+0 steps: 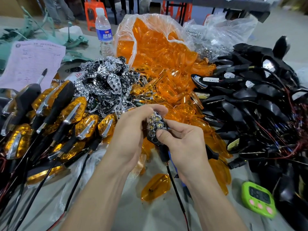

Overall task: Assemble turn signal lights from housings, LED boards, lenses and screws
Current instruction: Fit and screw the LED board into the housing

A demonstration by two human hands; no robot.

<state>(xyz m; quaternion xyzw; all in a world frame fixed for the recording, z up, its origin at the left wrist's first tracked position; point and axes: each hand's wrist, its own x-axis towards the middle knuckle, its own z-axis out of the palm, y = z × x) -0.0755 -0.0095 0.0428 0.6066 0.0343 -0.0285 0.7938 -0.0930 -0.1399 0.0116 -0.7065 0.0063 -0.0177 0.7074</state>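
At the middle of the counter [133, 214], just in front of the heap of orange lenses [158, 64], we hold 1 black housing [162, 151] between both hands. Our left hand [128, 130] curls its fingers over the top end. Our right hand [185, 144] wraps the lower side, with the thumb pressed on the honeycomb reflector [154, 124] that sits in the housing's face. Each grip is therefore closed on that same housing. Small yellowish LEDs show in the reflector's cells, so we judge the board is in and the reflector is being seated. No lens covers this unit, and we cannot make out any screw in it. Its black lead [175, 189] hangs down toward us.

As for progress, a pile of finished lights [70, 114] with amber lenses and chrome trims lies to our left, too many and too overlapped to count. To our right is a larger tangle of bare housings [250, 105] with their wires, some already showing white boards. Behind our left hand is a mound of chrome reflectors [106, 77]. We judge the job partway through, with a good share done and plenty left.

For this unit, the lens and the screws remain. 1 loose lens [155, 186] lies on the counter just below our hands. The screwdriver [25, 97] rests on the finished pile, well apart from both hands.
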